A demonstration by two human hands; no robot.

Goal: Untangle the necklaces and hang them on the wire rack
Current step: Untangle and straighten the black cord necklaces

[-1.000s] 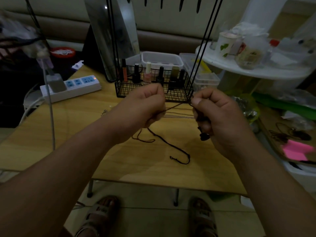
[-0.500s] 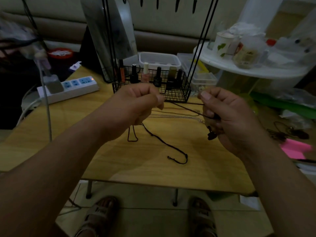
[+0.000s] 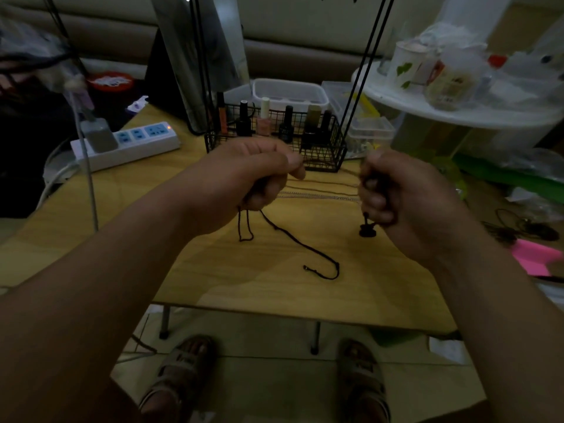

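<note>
Above the middle of the table (image 3: 274,294), on the near side of the wire rack:

- Black cord necklace (image 3: 293,239), held off the table top at two places and not hung on the rack. Stretch of cord between the two hands too dim to trace.
- Left hand (image 3: 262,175): grip closed, thumb and curled fingers pinching the cord. Short loop of cord hanging below the fist. Longer tail trailing near and right across the wood to a hooked end with a small clasp.
- Right hand (image 3: 393,190): grip closed round the other part of the cord, fingers curled in. Dark pendant (image 3: 366,230) dangling just under the fist; touching the table or not, cannot tell.
- Silver chain (image 3: 320,196): lying left to right on the table, between the hands and the rack.
- Wire rack (image 3: 323,154): far centre of the table, with a black mesh basket base and thin black uprights running out of the top of the view. Row of nail polish bottles (image 3: 264,117) standing in the basket.
- Power strip (image 3: 131,145): far left on the table, grey adapter plugged into its left end.
- Clear plastic container (image 3: 290,93): just beyond the rack.
- White round shelf (image 3: 457,108): far right, crowded with a cup (image 3: 406,65) and jars.
- Pink paper (image 3: 534,254): right edge, off the table.
- Sandalled feet (image 3: 180,370): on the floor, below the near table edge.
</note>
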